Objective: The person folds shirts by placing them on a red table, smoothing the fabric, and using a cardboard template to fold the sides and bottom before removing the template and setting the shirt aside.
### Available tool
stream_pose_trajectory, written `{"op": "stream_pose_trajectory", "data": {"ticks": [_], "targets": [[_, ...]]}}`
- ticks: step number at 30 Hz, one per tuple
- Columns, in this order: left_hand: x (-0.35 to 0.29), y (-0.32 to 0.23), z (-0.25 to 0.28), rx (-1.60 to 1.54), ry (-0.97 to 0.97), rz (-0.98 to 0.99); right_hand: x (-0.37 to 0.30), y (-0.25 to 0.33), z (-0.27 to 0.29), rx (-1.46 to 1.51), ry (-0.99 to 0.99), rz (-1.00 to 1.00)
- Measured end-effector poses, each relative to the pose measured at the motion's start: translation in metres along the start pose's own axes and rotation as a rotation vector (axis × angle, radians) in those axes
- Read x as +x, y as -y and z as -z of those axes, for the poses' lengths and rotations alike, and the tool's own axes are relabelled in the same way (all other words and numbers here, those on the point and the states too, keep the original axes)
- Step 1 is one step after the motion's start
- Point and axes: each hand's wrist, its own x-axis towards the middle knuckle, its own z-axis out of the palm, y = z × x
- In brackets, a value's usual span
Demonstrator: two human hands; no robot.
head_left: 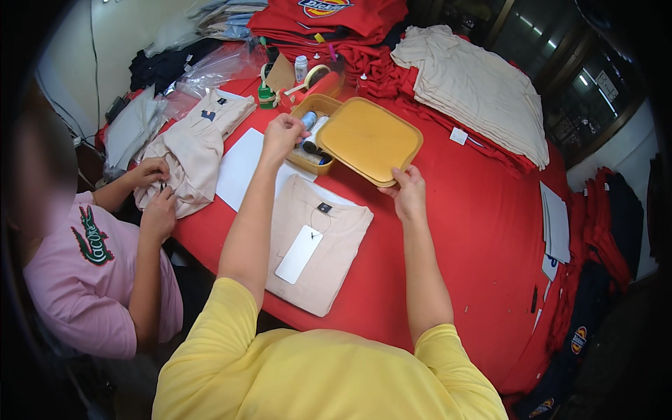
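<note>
My right hand grips the near right corner of a mustard-yellow plastic lid, tilted over the right part of a matching box. Inside the box lie thread spools, one light blue and one white with a dark end. My left hand is at the box's left edge with its fingers pinched together; what they hold, if anything, cannot be made out. In front of me lies a folded beige shirt with a blank white hang tag on a thin loop.
At the left, a co-worker in a pink shirt handles another beige garment. Stacks of red clothes and beige clothes stand at the back of the red-covered table. White paper, a tape roll and plastic bags lie about.
</note>
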Motion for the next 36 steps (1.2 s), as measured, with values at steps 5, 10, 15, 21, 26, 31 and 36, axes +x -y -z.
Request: {"op": "stream_pose_trajectory", "data": {"ticks": [5, 10, 15, 21, 26, 31, 36], "targets": [[0.017, 0.009, 0.029, -0.012, 0.035, 0.102, -0.002, 0.001, 0.053, -0.013, -0.092, 0.067], [0.008, -0.002, 0.028, -0.09, 0.026, 0.161, 0.001, 0.005, 0.111, -0.387, -0.206, -0.131], [-0.01, -0.003, 0.012, -0.392, 0.031, 0.231, 0.005, 0.007, 0.073, -1.367, -0.534, 0.514], [-0.025, -0.005, -0.012, -0.678, 0.083, 0.37, 0.023, 0.002, -0.091, -0.672, 0.22, 0.647], [-0.023, 0.006, -0.026, -0.868, 0.08, 0.403, 0.051, -0.016, -0.123, -0.664, 0.226, 0.754], [-0.019, 0.006, -0.023, -0.734, 0.046, 0.335, 0.076, -0.015, -0.127, -0.695, 0.198, 0.827], [-0.023, 0.014, 0.002, 0.709, -0.257, -0.196, 0.133, 0.0, -0.101, -1.204, 0.206, 0.647]]}}
